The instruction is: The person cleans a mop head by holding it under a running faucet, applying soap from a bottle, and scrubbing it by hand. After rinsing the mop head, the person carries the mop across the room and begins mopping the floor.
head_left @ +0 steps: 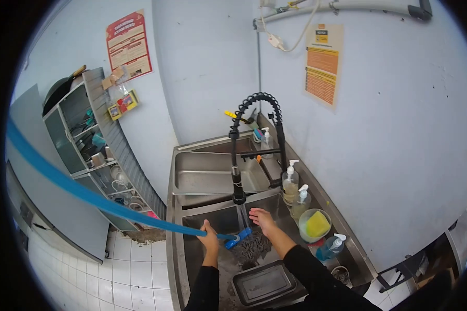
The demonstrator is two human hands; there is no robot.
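Note:
My left hand [209, 239] is wrapped round the blue handle of a string mop [140, 213], close to the mop's head. The handle slants up to the left, out over the floor. In the sink [202, 215] lie the mop's grey strings [251, 248], below its blue clamp [238, 238]. Water runs from the black spring-neck faucet [238, 189] onto the clamp and strings. Beside the stream, my right hand [263, 219] is open with its fingers stretched out, holding nothing. A metal tray [263, 284] sits in the sink nearer to me.
Along the sink's right ledge stand pump bottles [290, 181], a tub [307, 236] with a yellow sponge [317, 224], and a blue soap bottle [330, 249]. A steel pan [192, 173] lies behind the basin. Shelves [101, 155] with kitchenware stand at left.

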